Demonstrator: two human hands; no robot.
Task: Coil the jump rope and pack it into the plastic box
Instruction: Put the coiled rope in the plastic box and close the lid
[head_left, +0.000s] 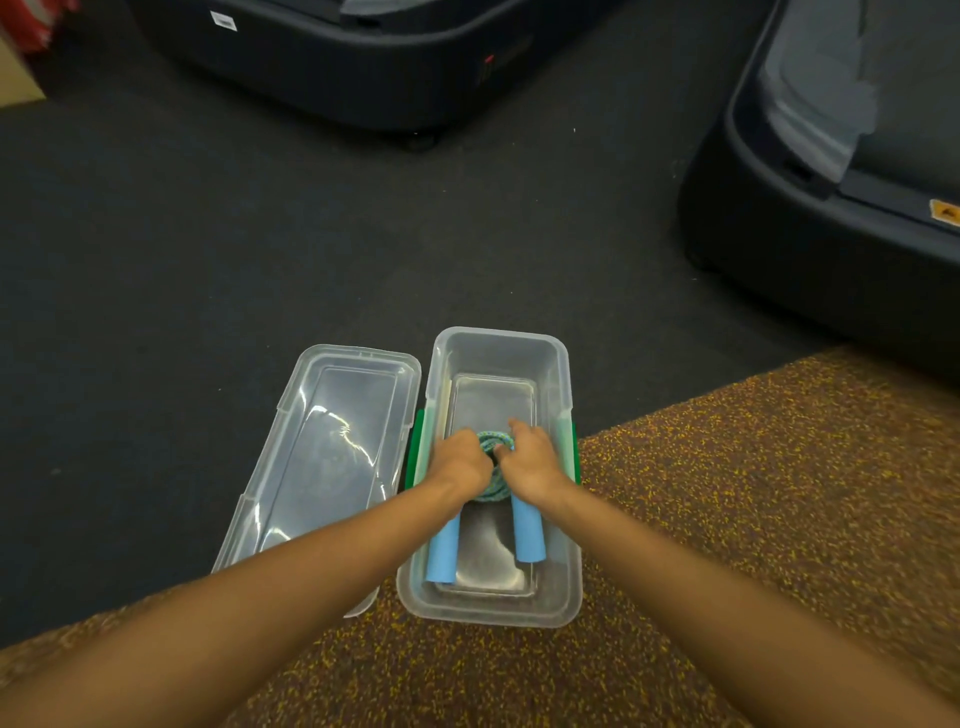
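Note:
A clear plastic box (563, 597) with green side latches stands open on the floor. Inside it lies the jump rope: a teal braided coil (493, 444) in the middle and two light blue foam handles (529, 530) pointing toward me along the box's long sides. My left hand (460, 460) grips the coil's left side, fingers curled down over it. My right hand (530, 457) holds the coil's right side. Both hands are inside the box, and they hide much of the coil.
The clear lid (332, 441) lies upside down just left of the box. The box straddles dark grey flooring (260, 260) and a brown speckled mat (753, 493). Dark treadmill bases stand at the back (363, 67) and at the right (831, 234).

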